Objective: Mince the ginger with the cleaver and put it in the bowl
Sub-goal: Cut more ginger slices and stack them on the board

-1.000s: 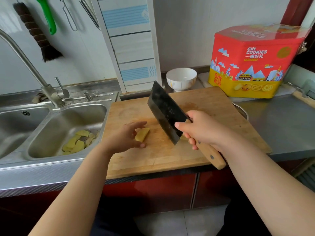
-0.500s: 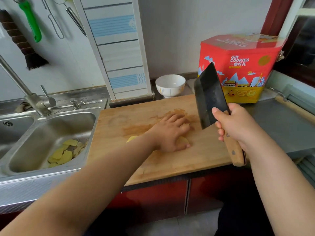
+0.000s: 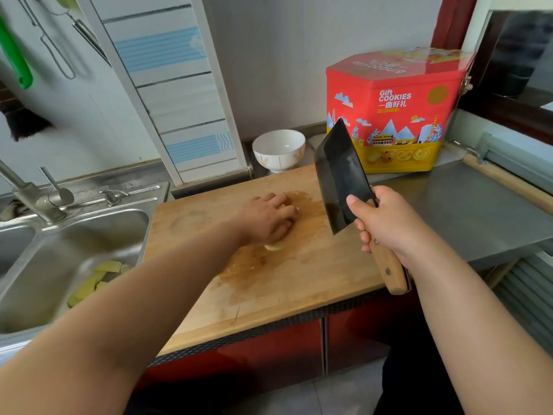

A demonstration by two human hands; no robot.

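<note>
Wooden cutting board (image 3: 299,283) on steel counter (image 3: 466,211), wet stain mid-board. Left hand (image 3: 269,218) curled over ginger (image 3: 273,246) there. Right hand (image 3: 386,224) grips cleaver (image 3: 341,178), raised. White bowl (image 3: 279,149) past board's far edge.

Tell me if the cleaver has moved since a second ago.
Yes. The cleaver has been lifted up and to the right, from over the board toward the cookie tin.
</note>
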